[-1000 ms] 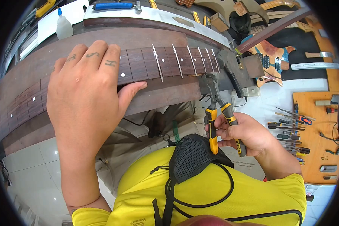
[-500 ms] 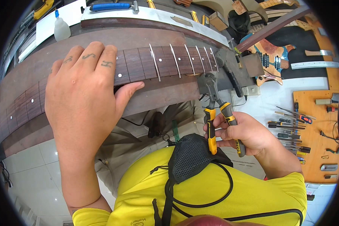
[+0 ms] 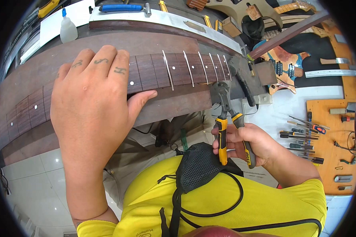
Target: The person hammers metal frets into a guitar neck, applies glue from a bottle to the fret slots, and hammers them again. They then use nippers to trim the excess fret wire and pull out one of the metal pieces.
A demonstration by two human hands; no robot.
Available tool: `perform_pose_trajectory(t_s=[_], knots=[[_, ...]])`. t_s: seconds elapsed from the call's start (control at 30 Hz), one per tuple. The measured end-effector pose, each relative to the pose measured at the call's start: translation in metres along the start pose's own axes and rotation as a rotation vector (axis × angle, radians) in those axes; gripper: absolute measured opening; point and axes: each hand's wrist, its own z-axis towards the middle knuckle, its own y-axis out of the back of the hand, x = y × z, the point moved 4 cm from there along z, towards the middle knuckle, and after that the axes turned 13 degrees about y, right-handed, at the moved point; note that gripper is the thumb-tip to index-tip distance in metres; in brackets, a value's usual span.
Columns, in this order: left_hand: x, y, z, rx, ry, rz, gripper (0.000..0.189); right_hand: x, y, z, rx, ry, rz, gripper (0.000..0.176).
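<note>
A dark wooden fretboard [image 3: 146,73] with white dots lies across a brown board [image 3: 178,103]. Several metal fret wires [image 3: 188,68] cross its right part, their ends sticking out past the edges. My left hand [image 3: 91,98] wraps over the middle of the fretboard, thumb on the near edge. Yellow and black pliers [image 3: 224,118] are in my right hand [image 3: 251,142], its fingers around the spread handles. The head of the pliers is at the near edge of the fretboard's right end; whether the jaws touch a wire I cannot tell.
Behind the board are a white bottle [image 3: 69,29] and a blue-handled hammer [image 3: 124,8]. A black-handled tool [image 3: 245,85] lies past the fretboard's right end. At the right are a guitar body [image 3: 283,59] and a wooden rack [image 3: 332,138] of hand tools.
The fretboard and my left hand appear slightly farther right and lower in view. The pliers have shifted slightly, and their handles remain in my right hand.
</note>
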Motion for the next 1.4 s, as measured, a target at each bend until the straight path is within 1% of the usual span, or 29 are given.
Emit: perform_pose_trajectory(t_s=[0.03, 0.1, 0.23, 0.3, 0.5, 0.63, 0.7, 0.73, 0.8, 0.83, 0.9, 0.93, 0.97, 1.03, 1.07, 1.13, 1.17, 1.23, 1.27, 1.33, 1.4], knots=[[0.0, 0.0, 0.0, -0.003, -0.008, 0.007, 0.067, 0.0, -0.001, 0.0, -0.002, -0.001, -0.002, 0.049], [0.0, 0.0, 0.001, -0.002, -0.017, -0.001, 0.067, 0.001, -0.003, 0.002, -0.051, 0.014, -0.14, 0.051], [0.0, 0.002, 0.001, 0.022, -0.027, -0.043, 0.067, -0.007, 0.002, 0.008, -0.08, 0.045, -0.18, 0.052], [0.0, 0.001, 0.001, 0.023, -0.025, -0.054, 0.066, -0.009, 0.001, 0.01, -0.097, 0.059, -0.204, 0.046], [0.001, 0.001, 0.001, 0.027, -0.013, -0.068, 0.065, -0.017, 0.002, 0.014, -0.157, 0.072, -0.213, 0.038], [0.002, 0.001, 0.0, 0.006, -0.019, -0.078, 0.064, -0.021, 0.007, 0.017, -0.146, 0.072, -0.175, 0.04], [0.002, 0.001, 0.0, -0.003, -0.025, -0.078, 0.064, -0.02, 0.009, 0.016, 0.017, 0.038, -0.07, 0.046], [0.003, 0.001, 0.0, -0.011, -0.023, -0.076, 0.064, -0.019, 0.013, 0.012, 0.016, 0.04, -0.071, 0.046], [0.003, 0.002, -0.001, -0.005, -0.019, -0.075, 0.065, -0.019, 0.009, 0.001, 0.191, 0.095, 0.07, 0.065], [0.003, 0.002, -0.001, 0.001, -0.014, -0.076, 0.065, -0.02, 0.008, -0.002, 0.191, 0.095, 0.067, 0.065], [0.002, 0.002, -0.001, -0.011, -0.019, -0.068, 0.065, -0.019, 0.005, -0.01, 0.238, 0.127, 0.083, 0.083], [0.002, 0.002, -0.001, -0.023, -0.026, -0.057, 0.065, -0.014, 0.002, -0.015, 0.151, 0.07, 0.06, 0.088], [0.002, 0.002, 0.0, -0.025, -0.032, -0.058, 0.065, -0.008, -0.004, -0.018, 0.149, 0.074, 0.065, 0.088], [0.001, 0.001, 0.0, -0.029, -0.031, -0.034, 0.066, -0.004, -0.008, -0.021, 0.037, 0.02, -0.03, 0.085], [0.001, 0.001, -0.001, -0.029, -0.035, -0.036, 0.066, -0.006, -0.006, -0.02, 0.034, 0.021, -0.027, 0.085], [0.001, 0.0, -0.001, -0.048, -0.035, -0.03, 0.066, -0.014, 0.001, -0.013, 0.001, -0.02, -0.043, 0.073], [0.002, 0.0, -0.001, -0.048, -0.031, -0.029, 0.066, -0.017, 0.001, -0.011, 0.003, -0.021, -0.046, 0.073], [0.002, 0.0, -0.001, -0.023, -0.023, -0.035, 0.065, -0.023, 0.003, -0.006, -0.042, 0.007, -0.047, 0.051], [0.002, 0.0, -0.001, -0.018, -0.021, -0.032, 0.065, -0.026, 0.002, -0.005, -0.038, 0.003, -0.047, 0.051], [0.002, -0.001, 0.0, 0.009, -0.012, -0.043, 0.065, -0.028, 0.002, -0.002, -0.077, 0.03, -0.011, 0.03], [0.001, -0.001, 0.0, 0.017, -0.011, -0.044, 0.065, -0.023, -0.007, -0.005, -0.115, 0.021, -0.019, 0.028]])
